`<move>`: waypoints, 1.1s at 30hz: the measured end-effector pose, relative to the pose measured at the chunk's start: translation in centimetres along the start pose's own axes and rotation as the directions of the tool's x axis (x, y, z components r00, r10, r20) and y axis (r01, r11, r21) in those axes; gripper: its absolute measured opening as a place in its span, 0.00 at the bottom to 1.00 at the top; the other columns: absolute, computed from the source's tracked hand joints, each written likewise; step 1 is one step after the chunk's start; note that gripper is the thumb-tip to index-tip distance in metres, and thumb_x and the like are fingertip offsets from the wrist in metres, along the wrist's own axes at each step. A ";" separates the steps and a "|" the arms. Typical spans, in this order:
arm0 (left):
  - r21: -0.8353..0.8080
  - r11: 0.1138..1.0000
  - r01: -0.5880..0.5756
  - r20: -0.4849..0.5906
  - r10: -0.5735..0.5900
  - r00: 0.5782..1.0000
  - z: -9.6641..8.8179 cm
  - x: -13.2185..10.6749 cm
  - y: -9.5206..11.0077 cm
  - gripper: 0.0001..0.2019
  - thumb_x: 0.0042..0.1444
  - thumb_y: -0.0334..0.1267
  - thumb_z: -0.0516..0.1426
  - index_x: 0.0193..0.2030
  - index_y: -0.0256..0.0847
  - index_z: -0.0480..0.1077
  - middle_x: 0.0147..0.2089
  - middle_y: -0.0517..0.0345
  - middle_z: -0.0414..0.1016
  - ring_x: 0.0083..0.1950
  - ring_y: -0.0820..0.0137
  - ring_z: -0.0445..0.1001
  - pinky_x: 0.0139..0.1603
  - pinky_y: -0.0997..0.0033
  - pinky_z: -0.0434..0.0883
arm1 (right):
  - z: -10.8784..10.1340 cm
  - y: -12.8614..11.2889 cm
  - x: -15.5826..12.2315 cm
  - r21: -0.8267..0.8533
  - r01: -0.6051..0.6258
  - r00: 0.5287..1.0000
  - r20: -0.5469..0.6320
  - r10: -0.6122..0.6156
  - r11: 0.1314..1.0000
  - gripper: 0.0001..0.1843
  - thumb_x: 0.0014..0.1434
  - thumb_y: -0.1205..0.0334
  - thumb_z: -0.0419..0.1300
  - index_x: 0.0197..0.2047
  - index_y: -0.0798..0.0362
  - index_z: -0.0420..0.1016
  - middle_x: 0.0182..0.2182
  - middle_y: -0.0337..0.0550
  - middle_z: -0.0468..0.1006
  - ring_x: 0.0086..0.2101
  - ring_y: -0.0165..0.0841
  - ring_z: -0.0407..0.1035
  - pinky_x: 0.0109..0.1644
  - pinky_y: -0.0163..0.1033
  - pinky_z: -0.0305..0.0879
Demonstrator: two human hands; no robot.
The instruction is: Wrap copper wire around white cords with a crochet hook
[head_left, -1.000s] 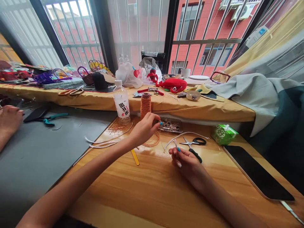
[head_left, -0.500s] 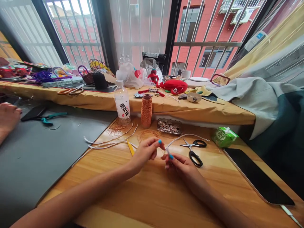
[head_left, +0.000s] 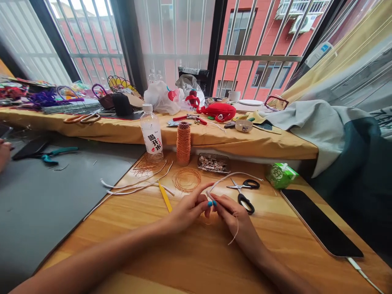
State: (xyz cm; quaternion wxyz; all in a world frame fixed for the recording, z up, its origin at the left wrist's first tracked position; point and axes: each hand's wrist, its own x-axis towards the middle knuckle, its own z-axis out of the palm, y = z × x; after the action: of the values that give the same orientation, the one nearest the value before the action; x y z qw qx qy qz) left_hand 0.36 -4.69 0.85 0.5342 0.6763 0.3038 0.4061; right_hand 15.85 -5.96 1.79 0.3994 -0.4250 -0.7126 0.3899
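Above the middle of the wooden table, my left hand (head_left: 192,207) and my right hand (head_left: 235,212) meet at their blue-nailed thumbs. Both pinch the near end of a white cord (head_left: 232,174), whose free length curves right along the table toward the scissors. A thin pale thread (head_left: 237,230) hangs over the back of my right hand. Black-handled scissors (head_left: 245,192) lie spread just beyond that hand. To the left of my left hand is a yellow pointed tool (head_left: 165,197), possibly tweezers. The exact pinch point is partly covered by my fingers.
Behind my hands are a coil of orange thread (head_left: 186,180), an orange thread spool (head_left: 183,145), a water bottle (head_left: 151,134) and a tray of small pieces (head_left: 213,163). More white cords (head_left: 131,188) lie left; a phone (head_left: 320,222) and green packet (head_left: 281,175) right.
My left hand has come in against the right, its raised fingers now closing on the cord. The thin thread now drapes over my right hand. The view has shifted slightly.
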 end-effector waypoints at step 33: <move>0.430 0.891 0.146 -0.127 -0.100 0.987 -0.3 -0.1 0.7 0.06 0.53 0.34 0.46 0.29 0.37 0.62 0.29 0.61 0.63 0.33 0.74 0.61 0.34 0.77 0.58 | -0.5 0.7 0.5 -0.211 0.097 0.993 0.082 -0.082 0.973 0.10 0.57 0.63 0.48 0.29 0.55 0.67 0.25 0.40 0.67 0.28 0.29 0.61 0.31 0.32 0.56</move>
State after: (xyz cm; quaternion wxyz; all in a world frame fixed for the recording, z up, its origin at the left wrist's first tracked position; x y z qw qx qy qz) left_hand 0.04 -4.77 1.54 0.3769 0.7369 0.4564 0.3266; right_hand 16.32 -5.17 1.49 0.3419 -0.4185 -0.7832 0.3076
